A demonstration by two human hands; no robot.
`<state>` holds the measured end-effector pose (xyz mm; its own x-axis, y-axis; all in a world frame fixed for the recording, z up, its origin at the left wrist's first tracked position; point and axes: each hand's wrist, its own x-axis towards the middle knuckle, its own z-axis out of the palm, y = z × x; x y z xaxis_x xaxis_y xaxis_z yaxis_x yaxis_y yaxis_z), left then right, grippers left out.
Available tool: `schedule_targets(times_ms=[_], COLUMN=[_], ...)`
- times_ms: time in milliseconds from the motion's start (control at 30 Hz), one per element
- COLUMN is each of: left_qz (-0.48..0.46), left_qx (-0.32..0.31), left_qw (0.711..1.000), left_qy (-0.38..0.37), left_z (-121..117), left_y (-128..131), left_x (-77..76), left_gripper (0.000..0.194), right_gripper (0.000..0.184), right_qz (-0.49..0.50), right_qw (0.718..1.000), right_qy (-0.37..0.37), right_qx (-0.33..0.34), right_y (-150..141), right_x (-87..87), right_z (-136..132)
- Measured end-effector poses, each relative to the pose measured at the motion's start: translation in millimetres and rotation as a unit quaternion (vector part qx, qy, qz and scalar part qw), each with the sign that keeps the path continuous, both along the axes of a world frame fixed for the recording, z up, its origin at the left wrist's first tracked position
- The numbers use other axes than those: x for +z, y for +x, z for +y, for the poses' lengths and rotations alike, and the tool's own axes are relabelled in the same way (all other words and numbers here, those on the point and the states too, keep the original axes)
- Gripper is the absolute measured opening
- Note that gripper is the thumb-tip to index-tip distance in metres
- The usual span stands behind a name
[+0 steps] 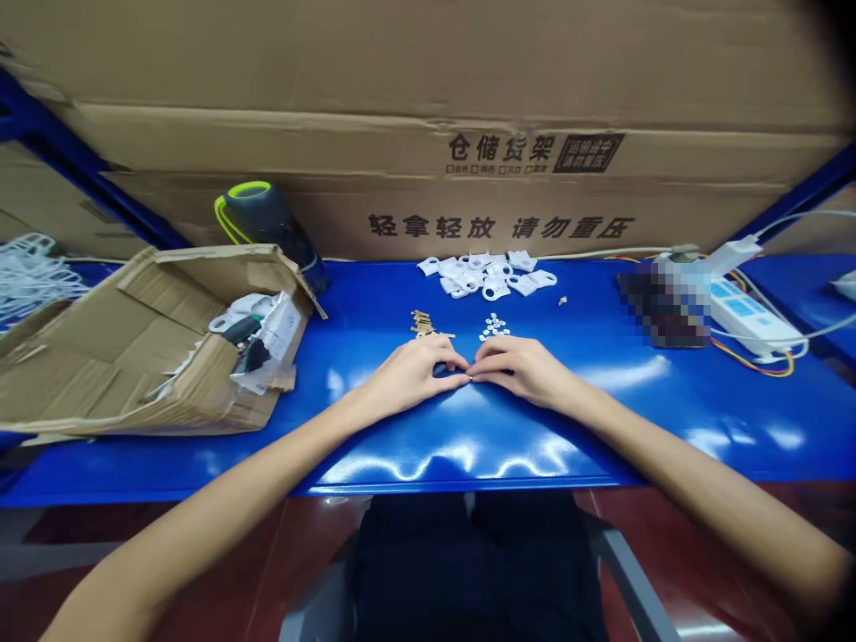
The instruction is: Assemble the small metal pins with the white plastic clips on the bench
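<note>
My left hand (428, 370) and my right hand (518, 367) meet fingertip to fingertip over the blue table (415, 446). Both are closed in a pinch, and whatever sits between the fingertips is too small to name. Just beyond my left hand lie several small brass-coloured strips (421, 321). Beyond my right hand is a little group of small white pieces (495, 327). Further back, several white ring-ended plastic parts (491, 275) lie in a loose pile.
An open cardboard box (180, 334) with white parts and a dark-handled tool stands on the left, a dark cylinder with a yellow-green strap (267, 218) behind it. On the right are a pixelated dark object (662, 308) and a white power strip (755, 316) with cables. Cardboard backs the table.
</note>
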<state>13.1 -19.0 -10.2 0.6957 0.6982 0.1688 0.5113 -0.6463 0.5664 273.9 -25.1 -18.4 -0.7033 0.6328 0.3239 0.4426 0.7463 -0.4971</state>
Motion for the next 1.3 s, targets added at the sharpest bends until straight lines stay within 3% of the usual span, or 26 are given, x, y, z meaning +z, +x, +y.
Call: schedule_targets(times_ms=[267, 600, 767, 1100, 1300], left_qz=[-0.009, -0.021, -0.029, 0.017, 0.032], left_qx=[-0.004, -0.001, 0.008, 0.082, 0.085], left_qw=[1.0, 0.999, 0.998, 0.996, 0.996], left_qy=[-0.018, -0.037, -0.052, 0.004, 0.015], left_z=[1, 4, 6, -3, -3], left_y=[0, -2, -3, 5, 6], left_x=[2.1, 1.4, 2.4, 1.5, 5.3], left_gripper=[0.018, 0.025, 0.027, 0.01, 0.008], right_gripper=[0.012, 0.014, 0.019, 0.028, 0.026], right_qz=[0.045, 0.021, -0.003, -0.05, -0.115], right_qw=[0.997, 0.998, 0.999, 0.994, 0.984], right_qy=[-0.05, 0.018, 0.038, 0.083, 0.127], right_qx=[-0.033, -0.064, -0.038, -0.041, -0.047], right_y=[-8, -10, -10, -12, -16], right_x=[-4.4, -13.3, -10.9, -8.7, -0.8], right_z=[-1, -2, -2, -5, -6])
